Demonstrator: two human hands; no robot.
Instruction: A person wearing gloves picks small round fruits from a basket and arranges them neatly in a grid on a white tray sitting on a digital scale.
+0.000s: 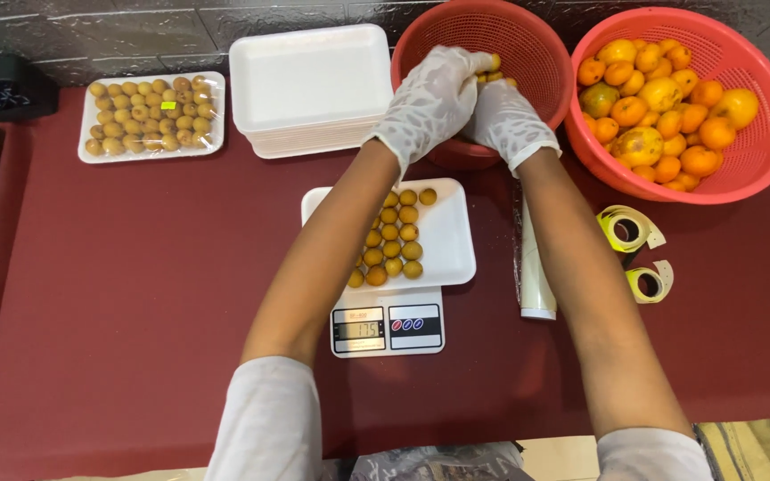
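Both gloved hands reached forward into the left basket point(528, 40), behind the scale point(388, 329). The left hand point(430, 98) curled shut around small yellow fruits point(495, 71), some showing at its fingertips; the right hand point(503, 120) pressed against it, and whether it gripped anything could not be told. Two red baskets stood behind the scale, the right one point(759, 160) full of oranges point(661, 98). On the scale sat one white tray point(447, 236) with about fifteen fruits in rows. Left of it lay one wrapped tray point(151, 116), beside a stack of empty trays point(309, 85). Right of the scale lay one film roll point(534, 267) and two label rolls point(636, 254).
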